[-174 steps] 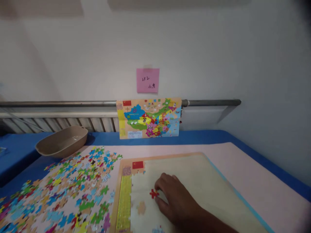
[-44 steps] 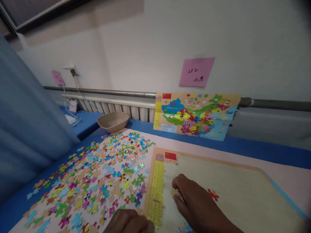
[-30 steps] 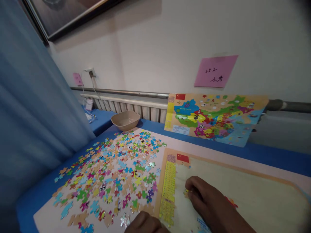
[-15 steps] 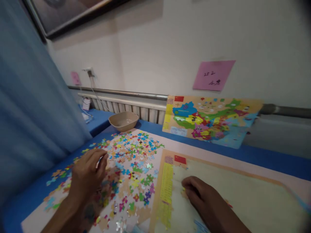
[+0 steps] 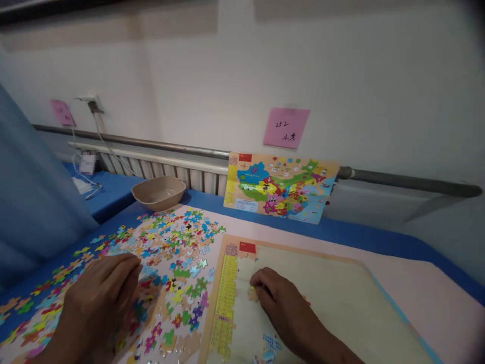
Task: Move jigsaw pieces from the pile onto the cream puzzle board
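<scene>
The left hand (image 5: 96, 303) has just come down over the loose jigsaw pieces (image 5: 170, 253), curled, with any grasp hidden, while the right hand (image 5: 284, 303) closes on a small tan jigsaw piece (image 5: 252, 294) near the left edge of the puzzle board (image 5: 303, 258).

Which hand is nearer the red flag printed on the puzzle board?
Right. The right hand is on the puzzle board, below and slightly right of the red flag; the left hand is much farther left, over the loose jigsaw pieces.
</scene>
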The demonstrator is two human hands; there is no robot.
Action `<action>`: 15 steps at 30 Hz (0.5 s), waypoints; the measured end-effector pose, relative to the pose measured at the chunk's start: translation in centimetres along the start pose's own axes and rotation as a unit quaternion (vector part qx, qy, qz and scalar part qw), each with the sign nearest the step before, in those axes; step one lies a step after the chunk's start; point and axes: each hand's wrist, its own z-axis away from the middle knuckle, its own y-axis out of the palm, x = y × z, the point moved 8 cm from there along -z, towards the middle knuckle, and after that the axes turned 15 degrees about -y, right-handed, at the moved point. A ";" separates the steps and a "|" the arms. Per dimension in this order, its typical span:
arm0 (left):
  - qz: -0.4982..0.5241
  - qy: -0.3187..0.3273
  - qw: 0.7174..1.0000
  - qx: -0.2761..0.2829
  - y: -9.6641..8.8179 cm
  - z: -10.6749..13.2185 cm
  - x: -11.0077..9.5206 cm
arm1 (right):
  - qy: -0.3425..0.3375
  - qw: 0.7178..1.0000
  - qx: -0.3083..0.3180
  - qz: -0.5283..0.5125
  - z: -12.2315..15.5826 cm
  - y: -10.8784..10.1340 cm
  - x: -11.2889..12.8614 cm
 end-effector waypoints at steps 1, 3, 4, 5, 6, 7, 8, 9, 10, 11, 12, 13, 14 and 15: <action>0.003 0.000 1.000 0.002 0.3 0.3 0.1 | -0.008 1.000 0.001 0.000 0.0 0.1 0.0; 0.007 -0.002 1.000 0.003 0.9 0.8 0.5 | -0.020 1.000 0.001 0.000 -0.1 0.2 -0.1; 0.010 -0.001 1.000 0.004 1.1 1.0 0.5 | -0.024 1.000 0.000 0.001 -0.1 0.3 -0.1; 0.013 -0.002 1.000 0.007 1.3 1.2 0.6 | -0.027 1.000 -0.002 0.003 -0.1 0.3 -0.2; 0.018 0.000 1.000 0.008 1.4 1.3 0.5 | -0.028 1.000 -0.003 0.006 -0.1 0.3 -0.2; 0.022 -0.002 1.000 0.011 1.4 1.3 0.4 | -0.029 1.000 -0.002 0.009 -0.1 0.3 -0.2; 0.027 -0.005 0.999 0.018 1.5 1.4 0.4 | -0.030 0.999 -0.001 0.011 -0.2 0.3 -0.2; 0.030 -0.012 0.999 0.022 1.5 1.3 0.3 | -0.031 0.999 0.000 0.014 -0.2 0.3 -0.2; 0.033 -0.018 0.999 0.028 1.6 1.3 0.3 | -0.032 0.999 0.002 0.018 -0.2 0.2 -0.1; 0.035 -0.022 0.999 0.035 1.6 1.4 0.3 | -0.031 0.999 0.005 0.023 -0.1 0.1 0.0; 0.038 -0.027 0.998 0.042 1.7 1.4 0.3 | -0.028 0.999 0.008 0.030 -0.1 0.0 0.0; 0.039 -0.031 0.998 0.047 1.9 1.5 0.6 | -0.025 0.999 0.012 0.040 0.0 -0.1 0.1; 0.039 -0.034 0.997 0.050 2.0 1.6 0.9 | -0.021 0.998 0.018 0.053 0.1 -0.2 0.1; 0.037 -0.038 0.997 0.050 2.1 1.7 1.4 | -0.018 0.997 0.026 0.066 0.2 -0.2 0.1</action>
